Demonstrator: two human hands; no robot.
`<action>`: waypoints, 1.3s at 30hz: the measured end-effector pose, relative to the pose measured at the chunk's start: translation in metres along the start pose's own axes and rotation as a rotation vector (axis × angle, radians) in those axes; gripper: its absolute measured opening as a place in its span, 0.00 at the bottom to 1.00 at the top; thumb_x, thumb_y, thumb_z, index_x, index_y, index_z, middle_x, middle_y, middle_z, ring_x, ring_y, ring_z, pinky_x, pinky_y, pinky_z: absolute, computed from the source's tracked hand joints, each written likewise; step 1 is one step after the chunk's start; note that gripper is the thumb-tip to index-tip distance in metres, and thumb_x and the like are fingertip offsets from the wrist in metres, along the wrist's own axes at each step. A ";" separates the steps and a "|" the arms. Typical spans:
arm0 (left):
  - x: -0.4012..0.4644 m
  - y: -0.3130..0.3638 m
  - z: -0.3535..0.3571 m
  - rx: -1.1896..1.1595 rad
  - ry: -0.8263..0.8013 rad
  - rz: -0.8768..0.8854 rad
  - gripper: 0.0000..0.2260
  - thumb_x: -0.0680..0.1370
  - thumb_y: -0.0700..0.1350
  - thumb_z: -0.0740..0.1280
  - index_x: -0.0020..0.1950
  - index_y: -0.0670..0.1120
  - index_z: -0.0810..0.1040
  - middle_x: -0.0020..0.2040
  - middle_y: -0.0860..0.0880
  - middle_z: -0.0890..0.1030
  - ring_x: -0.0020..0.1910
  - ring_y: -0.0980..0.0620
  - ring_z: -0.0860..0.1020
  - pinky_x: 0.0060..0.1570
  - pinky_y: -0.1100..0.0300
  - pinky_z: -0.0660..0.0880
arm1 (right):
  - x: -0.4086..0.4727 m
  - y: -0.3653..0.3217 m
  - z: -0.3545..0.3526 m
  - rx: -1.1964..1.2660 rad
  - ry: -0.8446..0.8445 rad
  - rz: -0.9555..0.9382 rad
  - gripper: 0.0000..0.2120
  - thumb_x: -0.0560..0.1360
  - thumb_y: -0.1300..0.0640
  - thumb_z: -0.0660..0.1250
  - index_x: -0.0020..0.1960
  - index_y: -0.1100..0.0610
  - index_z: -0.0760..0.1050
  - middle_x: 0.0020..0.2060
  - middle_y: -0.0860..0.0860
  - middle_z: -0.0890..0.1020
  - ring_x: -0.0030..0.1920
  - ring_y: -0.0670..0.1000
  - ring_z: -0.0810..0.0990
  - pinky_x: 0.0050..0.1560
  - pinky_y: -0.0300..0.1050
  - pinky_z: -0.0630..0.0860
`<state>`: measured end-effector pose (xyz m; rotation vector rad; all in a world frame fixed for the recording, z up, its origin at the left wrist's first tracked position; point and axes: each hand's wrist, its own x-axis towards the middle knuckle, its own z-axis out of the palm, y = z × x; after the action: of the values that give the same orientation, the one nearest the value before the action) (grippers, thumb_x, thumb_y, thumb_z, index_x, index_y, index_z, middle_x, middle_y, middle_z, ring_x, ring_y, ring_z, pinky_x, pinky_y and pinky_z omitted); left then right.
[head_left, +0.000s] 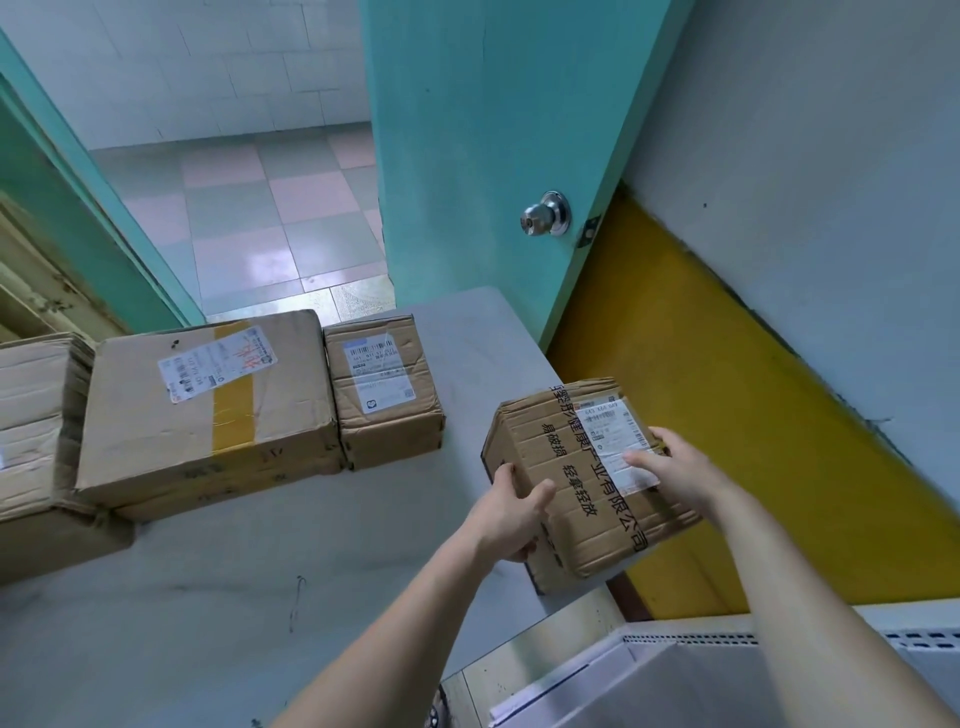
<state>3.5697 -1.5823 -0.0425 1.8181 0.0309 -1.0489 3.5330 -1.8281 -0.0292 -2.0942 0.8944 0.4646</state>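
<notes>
A cardboard parcel with printed tape and a white shipping label is held tilted at the right edge of the grey table. My left hand grips its near left corner, thumb on top. At the parcel's right side my right hand holds it, with the thumb lying across the label. Whether the parcel's bottom touches the table is hidden.
Several other cardboard boxes sit at the table's back left: a small one, a large flat one and a stack at the far left. A teal door with a metal knob stands open behind. A metal cabinet is below right.
</notes>
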 end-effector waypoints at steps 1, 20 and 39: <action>0.000 0.000 -0.002 0.030 0.014 0.010 0.25 0.82 0.60 0.61 0.75 0.51 0.62 0.58 0.48 0.79 0.51 0.44 0.84 0.50 0.48 0.83 | 0.000 -0.003 0.000 -0.015 0.017 -0.004 0.34 0.80 0.42 0.68 0.81 0.50 0.59 0.70 0.55 0.76 0.66 0.58 0.77 0.62 0.56 0.75; 0.002 -0.007 -0.144 0.085 0.621 0.129 0.24 0.71 0.60 0.65 0.65 0.51 0.74 0.64 0.48 0.80 0.66 0.44 0.76 0.67 0.47 0.73 | -0.014 -0.192 0.101 -0.025 0.099 -0.473 0.35 0.78 0.38 0.68 0.79 0.51 0.61 0.71 0.54 0.74 0.69 0.55 0.74 0.63 0.52 0.74; 0.049 -0.003 -0.140 0.148 0.541 -0.043 0.32 0.83 0.48 0.58 0.84 0.48 0.47 0.83 0.36 0.47 0.82 0.37 0.46 0.79 0.44 0.49 | 0.048 -0.212 0.178 -0.070 -0.190 -0.279 0.30 0.83 0.44 0.64 0.79 0.57 0.61 0.72 0.56 0.76 0.71 0.57 0.74 0.67 0.46 0.69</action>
<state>3.6881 -1.4946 -0.0596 2.1977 0.3257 -0.5720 3.7163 -1.6169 -0.0556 -2.1537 0.4737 0.5410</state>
